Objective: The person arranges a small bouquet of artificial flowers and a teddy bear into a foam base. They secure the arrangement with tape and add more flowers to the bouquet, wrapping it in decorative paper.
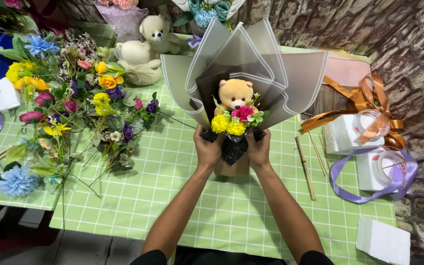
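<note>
at the middle of the table, a bouquet [239, 93] stands upright, held from both sides so the grey wrapping sheets fan up and outward behind a small tan teddy bear [234, 94] with yellow and pink flowers [234, 122] tucked below its chin. the left hand [208, 147] and the right hand [258, 147] close their fingers around the narrow base, pinching the black sparkly wrap [234, 146] together between them; gripped low like that, the gathered stem part seems kept tight while the top is left free to spread, and the front faces the person. the base looks to rest on or just above the table, though the hands hide the contact. the surface is a green checked tablecloth [172, 196] reaching to the table's near edge. to the left lies a loose heap of artificial flowers [74, 98] in blue, yellow, orange and purple, stems pointing every way, with two cream plush bears [145, 49] behind it, all within arm's reach. to the right are thin wooden sticks [306, 169], a spool of orange ribbon [369, 122] and a spool of lilac ribbon [388, 172] with their tails trailing, and a white foam block [383, 241] near the corner. behind and to the right runs a rough stone-patterned wall [369, 29], with more finished bouquets standing against it.
</note>
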